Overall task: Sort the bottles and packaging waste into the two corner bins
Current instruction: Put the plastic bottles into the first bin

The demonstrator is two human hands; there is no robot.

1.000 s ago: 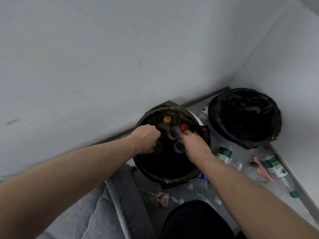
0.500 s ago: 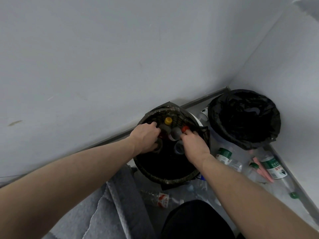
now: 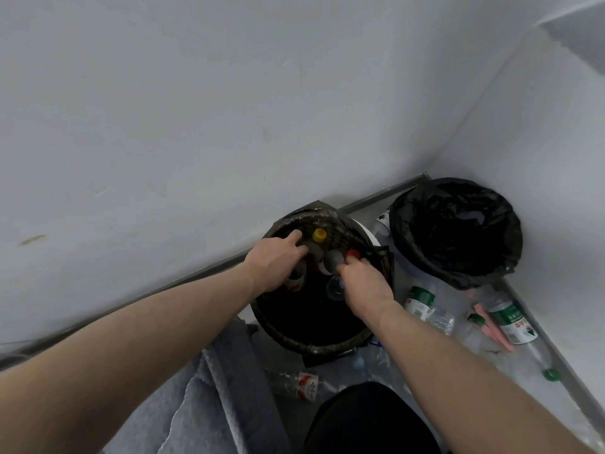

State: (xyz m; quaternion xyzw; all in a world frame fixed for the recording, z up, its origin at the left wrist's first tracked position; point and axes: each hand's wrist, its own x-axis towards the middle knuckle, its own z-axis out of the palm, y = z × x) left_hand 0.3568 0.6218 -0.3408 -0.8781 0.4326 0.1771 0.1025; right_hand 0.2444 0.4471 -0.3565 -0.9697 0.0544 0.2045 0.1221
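The left bin (image 3: 311,345), lined with a dark bag, holds several upright bottles: one yellow-capped (image 3: 319,235), one grey-capped (image 3: 332,262), one red-capped (image 3: 353,253). My left hand (image 3: 278,260) reaches over the bottles at the bin's back left, index finger stretched toward the rim, with a red-labelled bottle (image 3: 294,280) just below the palm. My right hand (image 3: 363,283) has its fingers curled at the neck of the red-capped bottle. The right bin (image 3: 402,257) with a black bag stands in the corner.
Loose on the floor lie two green-labelled bottles (image 3: 420,301) (image 3: 512,322), pink packaging (image 3: 491,329), a green cap (image 3: 551,374) and a red-labelled bottle (image 3: 301,383). Another bottle (image 3: 381,221) stands between the bins. A grey cloth (image 3: 212,388) lies at the lower left.
My left hand has uncurled from a fist and slid toward the bin's back rim, baring the red-labelled bottle. My right hand stays at the red-capped bottle.
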